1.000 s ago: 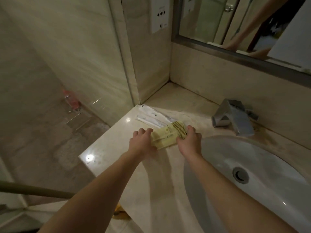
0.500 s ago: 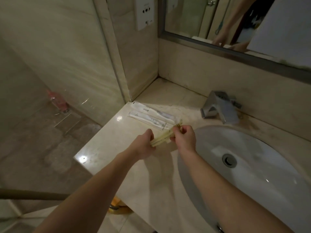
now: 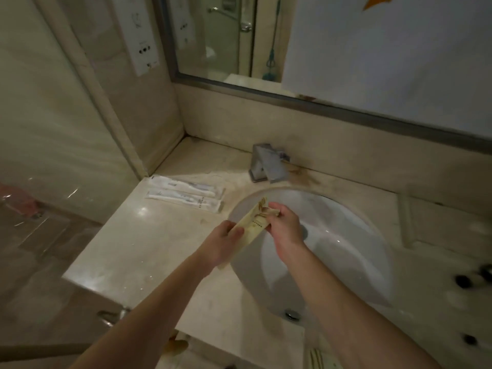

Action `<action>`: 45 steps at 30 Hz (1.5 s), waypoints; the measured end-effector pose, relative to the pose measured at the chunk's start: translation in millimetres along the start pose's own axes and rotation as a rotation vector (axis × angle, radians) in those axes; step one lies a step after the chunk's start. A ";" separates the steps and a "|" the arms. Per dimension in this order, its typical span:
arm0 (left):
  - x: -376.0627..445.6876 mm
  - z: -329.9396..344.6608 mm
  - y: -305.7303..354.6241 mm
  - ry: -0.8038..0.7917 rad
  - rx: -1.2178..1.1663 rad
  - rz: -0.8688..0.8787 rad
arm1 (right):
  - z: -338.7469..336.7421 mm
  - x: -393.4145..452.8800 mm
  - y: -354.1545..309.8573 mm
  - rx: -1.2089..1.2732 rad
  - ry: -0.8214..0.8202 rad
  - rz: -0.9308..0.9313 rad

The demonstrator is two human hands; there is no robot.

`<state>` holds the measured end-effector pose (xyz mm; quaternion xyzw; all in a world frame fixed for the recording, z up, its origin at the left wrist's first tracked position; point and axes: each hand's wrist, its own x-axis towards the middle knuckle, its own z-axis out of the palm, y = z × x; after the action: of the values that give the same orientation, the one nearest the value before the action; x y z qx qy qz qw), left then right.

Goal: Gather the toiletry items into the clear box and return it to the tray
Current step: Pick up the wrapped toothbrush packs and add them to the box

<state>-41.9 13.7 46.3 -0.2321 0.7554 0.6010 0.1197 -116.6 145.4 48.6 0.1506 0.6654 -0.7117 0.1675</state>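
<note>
A small stack of flat yellow toiletry packets (image 3: 253,222) is held up over the left rim of the sink (image 3: 332,209). My left hand (image 3: 222,245) grips the packets' near end, and my right hand (image 3: 285,227) pinches the far end. Two white wrapped toothbrush packets (image 3: 186,194) lie side by side on the counter (image 3: 138,249), left of the tap. The clear box and the tray are not plainly visible; a pale tray-like edge (image 3: 406,217) shows blurred at the right.
A steel tap (image 3: 269,163) stands behind the basin. Small dark-capped objects (image 3: 471,279) sit blurred at the far right. Another striped packet (image 3: 323,359) lies at the bottom edge. The mirror runs along the back wall, and a glass shower wall closes the left.
Both hands lifted the yellow packets off the counter and carried them right, over the sink's rim. The view swung right and downward.
</note>
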 end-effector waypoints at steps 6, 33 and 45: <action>-23.9 60.5 15.7 -0.110 -0.232 0.031 | -64.5 -26.4 -5.2 0.264 0.075 0.060; -60.0 217.4 56.5 -0.295 0.532 0.124 | -268.6 -82.5 -4.4 -1.198 -0.441 0.071; -83.7 215.6 -3.2 -0.243 1.106 0.181 | -242.3 -84.8 47.5 -1.373 -0.613 -0.006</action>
<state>10.9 238.2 28.4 0.0014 0.9551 0.1468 0.2573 -21.7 387.6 26.3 -0.1944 0.8837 -0.1474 0.3994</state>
